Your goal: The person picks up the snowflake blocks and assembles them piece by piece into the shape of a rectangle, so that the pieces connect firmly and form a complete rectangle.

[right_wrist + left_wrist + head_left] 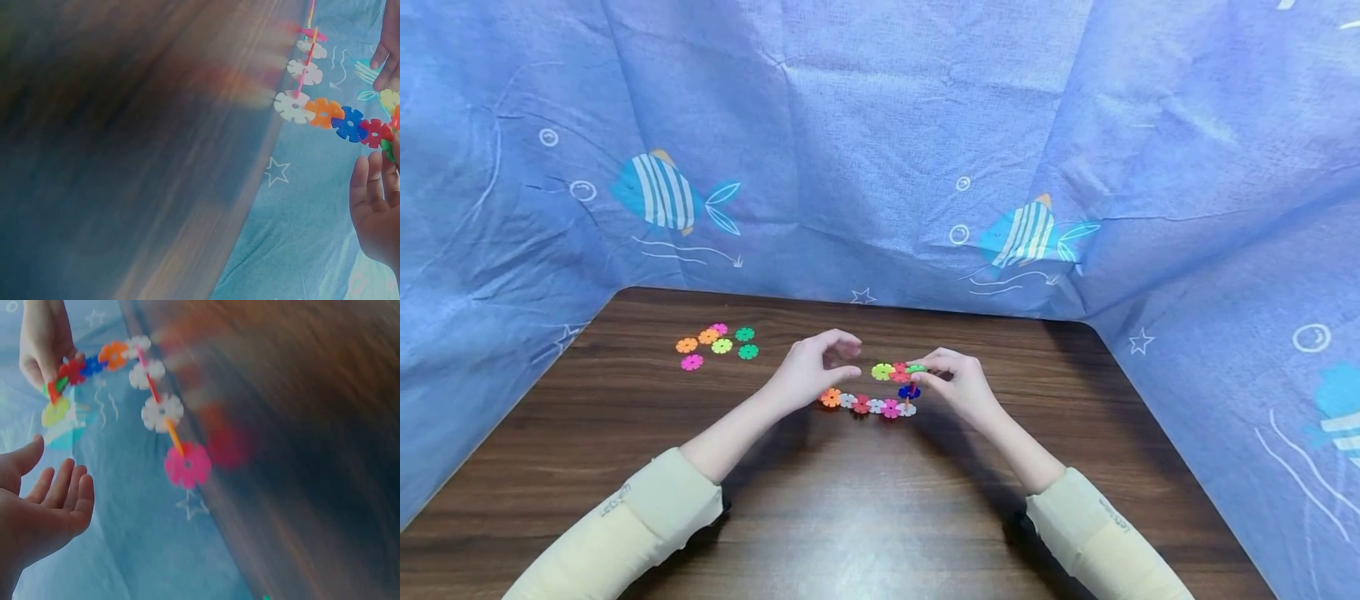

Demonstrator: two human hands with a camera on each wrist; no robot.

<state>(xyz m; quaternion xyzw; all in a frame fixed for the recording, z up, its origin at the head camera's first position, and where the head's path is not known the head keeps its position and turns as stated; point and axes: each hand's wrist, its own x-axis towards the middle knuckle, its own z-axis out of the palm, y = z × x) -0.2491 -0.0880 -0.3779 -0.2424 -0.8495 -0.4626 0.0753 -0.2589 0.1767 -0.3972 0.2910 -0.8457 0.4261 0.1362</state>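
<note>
left hand (808, 372): thumb apart, grip wide | right hand (964, 386): grip pinching disc chain (861, 404)

Flower-disc chain (861, 405): white, orange, red, pink, blue, green and yellow-green, each piece a single solid colour.

Loose flower discs (722, 346): two orange, two pink, two green, one yellow-green; all plain.

Table (865, 492): dark brown, streaked with darker wood grain.

Cloth (880, 125): blue ground, printed. Fish (662, 192): turquoise with white stripes and orange fins (662, 156). Bubbles (582, 191) and stars (1141, 342): white outline.

Sleeves (602, 550): pale cream-yellow; cuffs (681, 492) pale greyish green, dark lettering (615, 501).
</note>
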